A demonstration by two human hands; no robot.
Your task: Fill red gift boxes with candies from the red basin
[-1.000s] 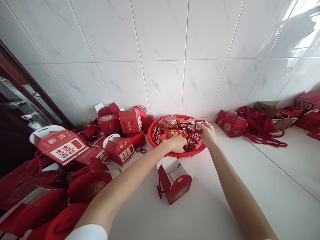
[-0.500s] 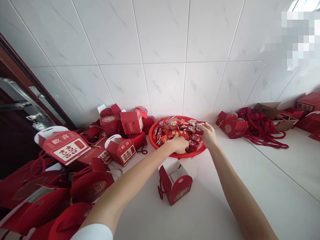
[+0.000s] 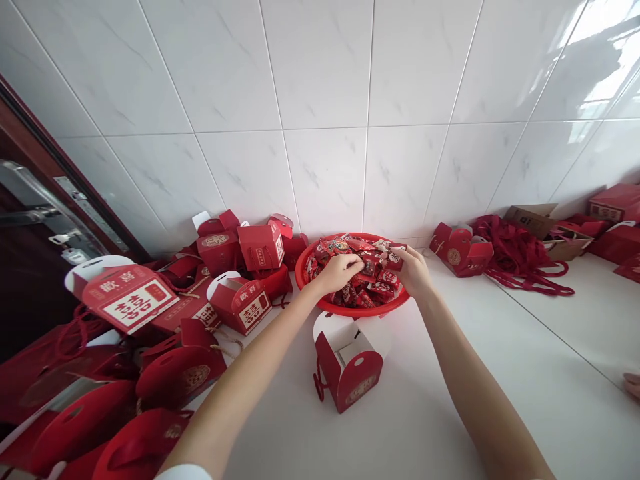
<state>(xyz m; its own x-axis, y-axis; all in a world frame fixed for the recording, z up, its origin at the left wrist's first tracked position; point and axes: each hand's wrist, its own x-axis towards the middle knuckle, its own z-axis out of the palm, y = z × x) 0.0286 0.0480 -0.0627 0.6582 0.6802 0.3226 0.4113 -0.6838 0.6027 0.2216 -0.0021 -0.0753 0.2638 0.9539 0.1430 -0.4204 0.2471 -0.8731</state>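
Note:
A round red basket (image 3: 367,311) full of red-wrapped sweets (image 3: 383,283) stands near the wall. Over its middle my left hand (image 3: 341,272) is closed, thumb and fingers pinching a red wrapped sweet (image 3: 369,264). My right hand (image 3: 414,269) is at the basket's right side, its fingers closed on a red packet (image 3: 395,258). In front of the basket an open red box (image 3: 354,373) stands on the white surface, its white inside showing and a red cord at its left.
Many red gift boxes (image 3: 255,310) are piled on the left beside a dark door (image 3: 30,220). At the right are another red box (image 3: 461,252), a heap of red ribbons (image 3: 515,250) and a cardboard box (image 3: 567,247). Part of a person's hand (image 3: 633,385) shows at the right edge.
My left hand has risen from the front of the basket toward its middle. My right hand stays about where it was. Fingers have appeared at the right edge.

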